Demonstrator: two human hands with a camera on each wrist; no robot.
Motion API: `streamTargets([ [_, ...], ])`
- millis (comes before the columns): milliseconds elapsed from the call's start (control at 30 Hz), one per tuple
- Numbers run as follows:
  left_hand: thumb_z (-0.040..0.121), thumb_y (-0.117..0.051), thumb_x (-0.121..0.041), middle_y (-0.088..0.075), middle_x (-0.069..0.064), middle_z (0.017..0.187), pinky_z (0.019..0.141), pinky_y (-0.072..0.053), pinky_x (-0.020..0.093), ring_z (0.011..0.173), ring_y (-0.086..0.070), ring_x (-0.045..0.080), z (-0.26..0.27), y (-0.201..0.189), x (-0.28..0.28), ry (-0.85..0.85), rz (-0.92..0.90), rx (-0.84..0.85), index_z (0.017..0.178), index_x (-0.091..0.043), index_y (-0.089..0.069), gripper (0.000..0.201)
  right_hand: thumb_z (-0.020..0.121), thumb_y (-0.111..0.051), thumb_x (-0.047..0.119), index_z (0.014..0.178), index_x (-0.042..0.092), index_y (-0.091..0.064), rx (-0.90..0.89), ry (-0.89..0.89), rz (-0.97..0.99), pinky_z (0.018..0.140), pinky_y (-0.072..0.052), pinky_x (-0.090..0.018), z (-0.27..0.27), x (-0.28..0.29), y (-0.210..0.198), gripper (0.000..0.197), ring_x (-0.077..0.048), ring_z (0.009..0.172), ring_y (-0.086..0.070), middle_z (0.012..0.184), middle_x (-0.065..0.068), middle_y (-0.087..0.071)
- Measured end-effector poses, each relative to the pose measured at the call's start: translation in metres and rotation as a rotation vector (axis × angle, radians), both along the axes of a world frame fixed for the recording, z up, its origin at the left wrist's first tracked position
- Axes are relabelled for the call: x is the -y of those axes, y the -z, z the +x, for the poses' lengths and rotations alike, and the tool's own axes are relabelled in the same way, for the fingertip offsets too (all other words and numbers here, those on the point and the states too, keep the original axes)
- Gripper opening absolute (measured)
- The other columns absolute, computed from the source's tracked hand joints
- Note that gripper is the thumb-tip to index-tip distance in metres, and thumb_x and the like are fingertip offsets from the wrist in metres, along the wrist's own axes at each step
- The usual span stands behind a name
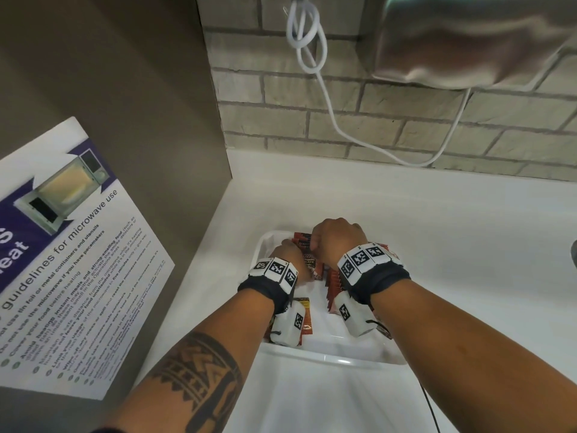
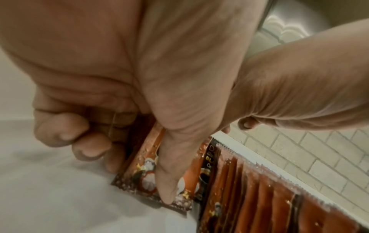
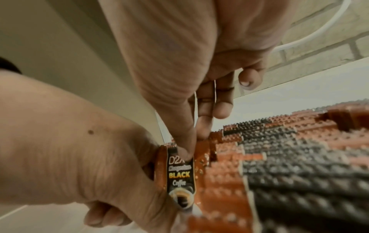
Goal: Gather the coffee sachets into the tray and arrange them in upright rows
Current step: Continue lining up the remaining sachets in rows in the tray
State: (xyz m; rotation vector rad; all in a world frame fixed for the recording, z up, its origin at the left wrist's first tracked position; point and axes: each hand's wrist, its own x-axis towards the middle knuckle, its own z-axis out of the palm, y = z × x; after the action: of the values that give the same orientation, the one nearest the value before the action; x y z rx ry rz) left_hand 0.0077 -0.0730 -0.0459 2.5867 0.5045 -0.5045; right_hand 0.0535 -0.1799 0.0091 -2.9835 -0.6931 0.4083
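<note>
Sachet in hand: coffee sachet (image 3: 180, 173), long axis upright, inside the tray (image 1: 327, 359), centre frame.
Left hand (image 1: 288, 253): fingers curled round it.
Right hand (image 1: 338, 237): nearer its top edge, pinching it.
Row: standing sachets (image 2: 269, 193) just right.
Views: wrist views show grips; head view hides them.

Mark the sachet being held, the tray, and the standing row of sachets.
held sachet (image 3: 180, 175), right wrist view, its black label.
tray (image 1: 324, 359), head view, near rim.
standing row (image 2: 265, 195), left wrist view, sachet faces.
</note>
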Motion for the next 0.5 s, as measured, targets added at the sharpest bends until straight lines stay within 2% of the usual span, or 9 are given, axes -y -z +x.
streamTargets([
  [67,0.08,-0.08,-0.039,-0.069,0.003,0.11,0.071,-0.044,0.024,0.085,-0.062,0.018,0.001,0.002,-0.001,0.05,0.033,0.023,0.122,-0.011,-0.059,0.055,0.085,-0.054,0.019,0.09,0.024,-0.072,-0.003,0.006,0.001,0.085,-0.041,-0.034,0.0,0.001,0.0,0.019,-0.018,0.088,-0.062,0.089,0.006,-0.069],
  [100,0.08,-0.08,-0.039,-0.068,-0.001,0.097,0.068,-0.043,0.023,0.075,-0.056,0.016,0.001,0.003,-0.002,0.071,0.056,0.02,0.113,-0.014,-0.064,0.044,0.085,-0.053,0.018,0.089,0.023,-0.072,-0.001,0.009,0.005,0.084,-0.041,-0.033,0.0,0.001,0.0,0.02,-0.018,0.088,-0.062,0.089,0.006,-0.069],
  [167,0.08,-0.079,-0.042,-0.058,-0.006,0.078,0.066,-0.042,0.023,0.066,-0.05,0.012,0.001,0.002,-0.002,0.095,0.1,0.0,0.108,-0.016,-0.068,0.039,0.084,-0.053,0.017,0.089,0.023,-0.071,-0.003,0.01,0.013,0.084,-0.041,-0.033,-0.001,0.002,-0.001,0.02,-0.018,0.088,-0.062,0.088,0.006,-0.069],
  [200,0.08,-0.078,-0.044,-0.058,-0.005,0.078,0.066,-0.042,0.024,0.067,-0.053,0.013,0.001,0.001,-0.001,0.107,0.122,-0.008,0.108,-0.016,-0.069,0.04,0.084,-0.053,0.017,0.09,0.023,-0.071,-0.004,0.008,0.011,0.084,-0.041,-0.033,-0.002,0.002,-0.001,0.02,-0.018,0.089,-0.062,0.089,0.006,-0.069],
  [300,0.084,-0.074,-0.047,-0.07,0.002,0.104,0.072,-0.047,0.025,0.093,-0.066,0.02,0.001,-0.004,-0.002,0.137,0.177,-0.033,0.113,-0.017,-0.068,0.042,0.085,-0.053,0.017,0.09,0.023,-0.071,0.0,-0.005,0.011,0.081,-0.039,-0.032,-0.003,0.003,-0.001,0.02,-0.019,0.089,-0.062,0.089,0.006,-0.068],
  [367,0.088,-0.07,-0.047,-0.069,0.005,0.118,0.087,-0.053,0.028,0.108,-0.066,0.024,-0.001,-0.01,-0.003,0.154,0.186,-0.084,0.122,-0.017,-0.065,0.045,0.085,-0.052,0.017,0.09,0.023,-0.07,0.002,-0.015,0.011,0.08,-0.039,-0.032,-0.004,0.003,-0.002,0.019,-0.019,0.089,-0.062,0.089,0.005,-0.068],
  [433,0.091,-0.067,-0.046,-0.067,0.006,0.124,0.097,-0.052,0.031,0.114,-0.064,0.024,-0.003,-0.014,-0.004,0.147,0.182,-0.083,0.128,-0.017,-0.063,0.048,0.085,-0.053,0.017,0.089,0.022,-0.07,-0.01,-0.019,0.011,0.081,-0.04,-0.032,-0.005,0.003,-0.003,0.019,-0.02,0.089,-0.062,0.089,0.004,-0.068],
  [500,0.095,-0.061,-0.047,-0.067,0.006,0.126,0.098,-0.051,0.03,0.116,-0.063,0.024,-0.006,-0.016,-0.002,0.16,0.189,-0.034,0.131,-0.017,-0.062,0.047,0.085,-0.055,0.018,0.089,0.022,-0.071,-0.022,-0.016,0.012,0.084,-0.044,-0.033,-0.006,0.004,-0.005,0.017,-0.02,0.089,-0.062,0.089,0.004,-0.069],
])
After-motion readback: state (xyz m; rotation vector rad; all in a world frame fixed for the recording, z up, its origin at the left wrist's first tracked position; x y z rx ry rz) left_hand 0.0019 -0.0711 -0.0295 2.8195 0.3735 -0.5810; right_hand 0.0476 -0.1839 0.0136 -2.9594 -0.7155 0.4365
